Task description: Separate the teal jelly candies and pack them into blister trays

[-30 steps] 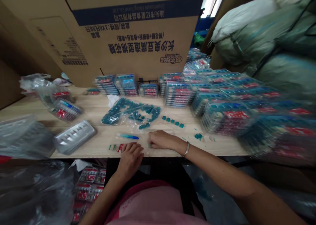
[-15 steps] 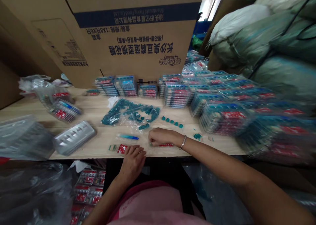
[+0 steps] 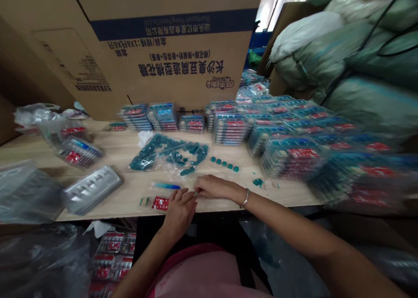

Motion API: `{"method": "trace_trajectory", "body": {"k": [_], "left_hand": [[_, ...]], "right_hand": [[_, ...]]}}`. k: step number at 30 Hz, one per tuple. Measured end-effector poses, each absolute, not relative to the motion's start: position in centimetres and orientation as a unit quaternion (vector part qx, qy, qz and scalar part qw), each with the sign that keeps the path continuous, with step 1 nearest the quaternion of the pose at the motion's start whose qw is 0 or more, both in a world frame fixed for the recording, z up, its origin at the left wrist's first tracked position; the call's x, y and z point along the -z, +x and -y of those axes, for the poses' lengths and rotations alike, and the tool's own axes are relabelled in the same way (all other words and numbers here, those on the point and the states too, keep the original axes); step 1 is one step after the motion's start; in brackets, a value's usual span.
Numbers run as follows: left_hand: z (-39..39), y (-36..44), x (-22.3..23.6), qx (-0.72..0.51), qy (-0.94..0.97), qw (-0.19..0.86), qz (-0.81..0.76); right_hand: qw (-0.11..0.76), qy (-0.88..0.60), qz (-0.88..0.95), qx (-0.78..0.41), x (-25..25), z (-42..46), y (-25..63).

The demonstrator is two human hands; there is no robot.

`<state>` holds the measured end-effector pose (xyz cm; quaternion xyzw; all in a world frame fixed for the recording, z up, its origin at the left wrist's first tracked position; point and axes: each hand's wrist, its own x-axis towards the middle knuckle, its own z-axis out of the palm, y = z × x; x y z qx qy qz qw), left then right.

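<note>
Red patterned packet point(image 3: 160, 203), flat, near table point(image 3: 130, 195) edge

furniture: pale wood-grained table point(image 3: 127, 187) spanning the view | back: tall cardboard box point(image 3: 183, 86), blue-banded, standing behind the table and hiding much of the room | right: bulging sacks point(image 3: 326, 49) piling up beside a brown panel point(image 3: 285, 25) | light: daylight glowing through pale hanging cloth point(image 3: 272, 4), shadow filling the space under the table

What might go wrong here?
The right hand could knock the neat row of green pieces lying loose just beyond it. The left hand might nudge the blue pen-like item beside it. The tall stacks of clear packs at right could slide if bumped.
</note>
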<state>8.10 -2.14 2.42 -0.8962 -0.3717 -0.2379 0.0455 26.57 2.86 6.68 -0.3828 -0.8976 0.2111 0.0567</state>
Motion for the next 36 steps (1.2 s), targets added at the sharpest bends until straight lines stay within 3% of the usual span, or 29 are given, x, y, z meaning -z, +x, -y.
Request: {"method": "trace_trajectory", "body": {"k": [3, 6, 8, 12, 21, 25, 31, 36], "left_hand": [[1.2, 8.8, -1.8, 0.229, -0.913, 0.042, 0.334], [0.6, 9.3, -1.5, 0.208, -0.923, 0.026, 0.321], [0.6, 9.4, -1.7, 0.194, -0.927, 0.019, 0.322], [1.6, 8.5, -2.1, 0.236, -0.91, 0.05, 0.337], [2.7, 2.2, -0.4, 0.246, -0.858, 0.094, 0.442], [2.2, 4.1, -0.9, 0.266, -0.871, 0.049, 0.41], [1.9, 8.1, 0.3, 0.267, -0.904, -0.026, 0.332], [1.8, 7.7, 1.3, 0.299, -0.893, -0.041, 0.333]], "right_hand": [[0.152, -0.414, 0.871, -0.216, -5.7, -3.1, 29.0], [0.201, -0.535, 0.811, -0.123, -4.6, -4.1, 32.9], [0.181, -0.613, 0.765, -0.074, -4.0, -5.0, 35.3], [0.12, -0.647, 0.743, -0.125, -3.0, -6.3, 38.6], [0.157, -0.605, 0.772, -0.12, -1.3, -7.2, 40.4], [0.164, -0.619, 0.754, -0.146, -1.5, -7.3, 40.5], [0.071, -0.616, 0.763, -0.183, -2.0, -6.9, 40.7], [0.058, -0.621, 0.765, -0.158, -2.4, -6.7, 40.8]]}}
